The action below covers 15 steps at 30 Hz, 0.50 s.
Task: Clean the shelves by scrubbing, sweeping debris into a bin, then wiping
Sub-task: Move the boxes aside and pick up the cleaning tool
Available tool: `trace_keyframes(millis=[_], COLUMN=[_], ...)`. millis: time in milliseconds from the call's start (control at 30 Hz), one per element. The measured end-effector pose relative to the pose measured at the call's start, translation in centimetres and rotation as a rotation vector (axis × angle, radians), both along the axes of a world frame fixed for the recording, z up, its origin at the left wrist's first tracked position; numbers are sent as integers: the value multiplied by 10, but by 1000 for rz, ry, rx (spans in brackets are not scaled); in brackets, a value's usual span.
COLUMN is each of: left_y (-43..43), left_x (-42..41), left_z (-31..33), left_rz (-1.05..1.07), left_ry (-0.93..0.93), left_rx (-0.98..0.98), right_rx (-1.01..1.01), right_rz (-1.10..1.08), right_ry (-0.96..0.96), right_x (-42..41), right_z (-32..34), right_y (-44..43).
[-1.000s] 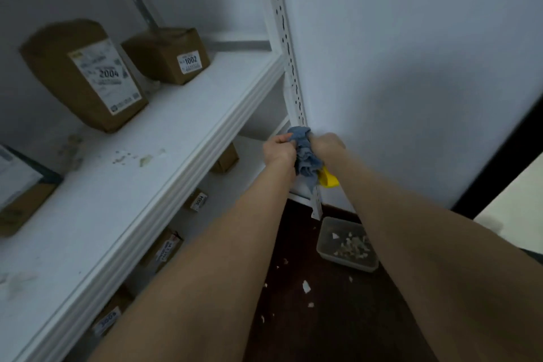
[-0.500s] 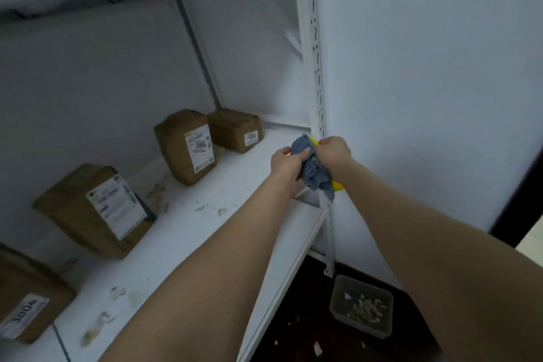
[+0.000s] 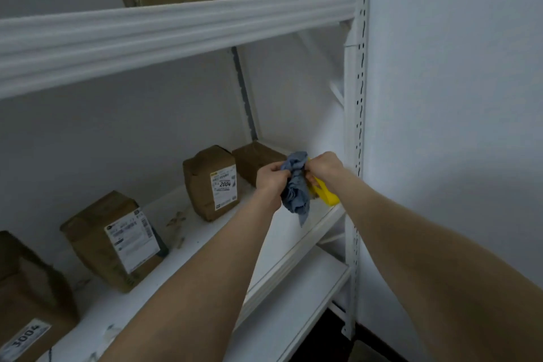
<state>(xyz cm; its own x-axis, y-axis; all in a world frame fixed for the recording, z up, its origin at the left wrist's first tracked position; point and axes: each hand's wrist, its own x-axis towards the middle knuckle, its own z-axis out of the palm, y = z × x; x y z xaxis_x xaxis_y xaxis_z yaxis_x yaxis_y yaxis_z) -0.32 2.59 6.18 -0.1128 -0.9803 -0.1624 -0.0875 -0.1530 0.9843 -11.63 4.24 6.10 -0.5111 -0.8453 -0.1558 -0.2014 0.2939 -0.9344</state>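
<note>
Left hand point(image 3: 271, 182) and right hand point(image 3: 323, 166) both grip bunched blue cloth point(image 3: 295, 188) above middle shelf point(image 3: 293, 232). Right hand also holds yellow tool point(image 3: 327, 195).

At the centre of the frame a cloth point(image 3: 295, 188) is showing dull blue-grey, and just right of it a tool point(image 3: 327, 195) is showing bright yellow. The shelves point(image 3: 176, 29) are showing white, with tan debris point(image 3: 177, 219) flecking the middle one. The upright post point(image 3: 357, 126) at right is showing white with columns of dark slots. The parcels point(image 3: 202, 182) are showing brown, their labels point(image 3: 224, 188) white with black print. The wall point(image 3: 455, 97) is looking pale grey-white, and the floor point(image 3: 323, 347) at the bottom is looking dark brown.
</note>
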Motion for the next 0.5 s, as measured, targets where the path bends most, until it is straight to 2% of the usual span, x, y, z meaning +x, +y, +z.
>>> trace_keyframes(millis=[233, 367, 500], left_y=[-40, -57, -69], left_x=[-17, -10, 1], left_z=[-24, -47, -64], left_rz=[112, 203, 203], left_ry=[-54, -104, -140], left_rx=[5, 47, 51], right_rx=[138, 223, 291], right_rz=[83, 134, 173], right_ry=[15, 132, 213], right_x=[-36, -27, -19], right_z=[-34, -53, -57], right_y=[-59, -84, -95])
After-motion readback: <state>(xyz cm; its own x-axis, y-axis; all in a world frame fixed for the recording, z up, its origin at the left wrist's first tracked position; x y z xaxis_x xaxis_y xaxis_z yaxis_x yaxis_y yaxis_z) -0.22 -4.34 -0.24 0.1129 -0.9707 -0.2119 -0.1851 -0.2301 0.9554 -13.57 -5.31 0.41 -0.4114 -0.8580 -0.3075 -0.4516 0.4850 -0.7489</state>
